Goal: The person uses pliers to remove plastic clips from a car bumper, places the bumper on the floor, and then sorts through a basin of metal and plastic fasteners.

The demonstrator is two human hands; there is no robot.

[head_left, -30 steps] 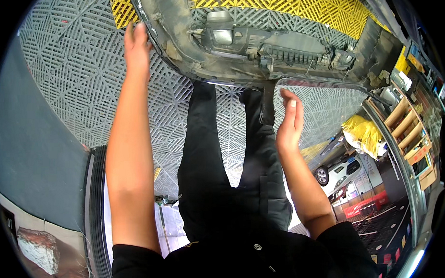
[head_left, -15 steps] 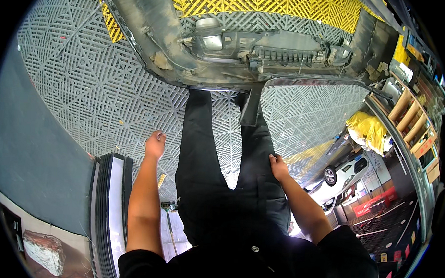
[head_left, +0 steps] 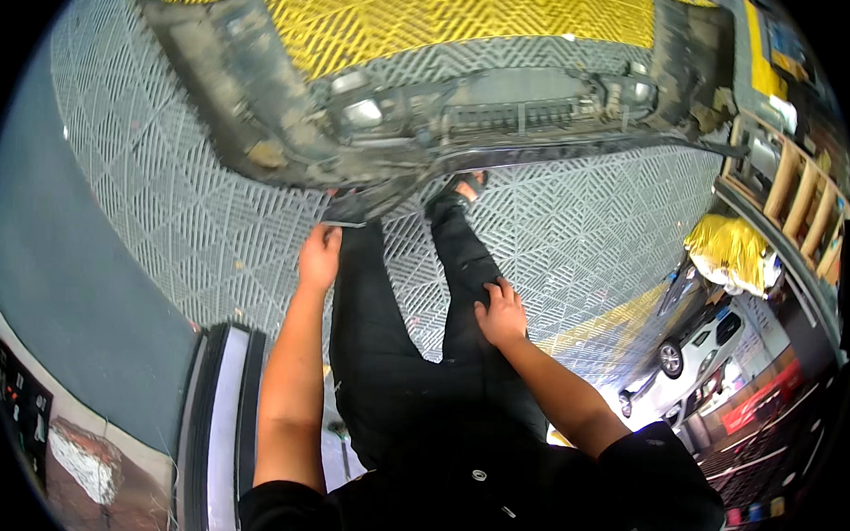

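A large dark, dusty car bumper (head_left: 260, 152) lies on the grid-tile floor in front of me, its inner side showing. One narrow piece of it (head_left: 366, 205) extends toward my legs. My left hand (head_left: 320, 254) is beside my left leg, near that piece's end; its fingers are curled, and I cannot make out whether they hold anything or touch the bumper. My right hand (head_left: 501, 313) is open against my right thigh, fingers spread. My sandalled right foot (head_left: 467, 187) shows just below the bumper.
A wall (head_left: 94, 348) runs along the left. At right are a wooden rack (head_left: 793, 194), a yellow bag (head_left: 725, 248) and a white car (head_left: 703, 350). Yellow grid tiles (head_left: 452, 14) lie beyond the bumper.
Both hands dropped from beside the bumper to my legs; the right fingers have since spread. The bumper sits differently in view, its left end now visible, and my right foot has come into sight.
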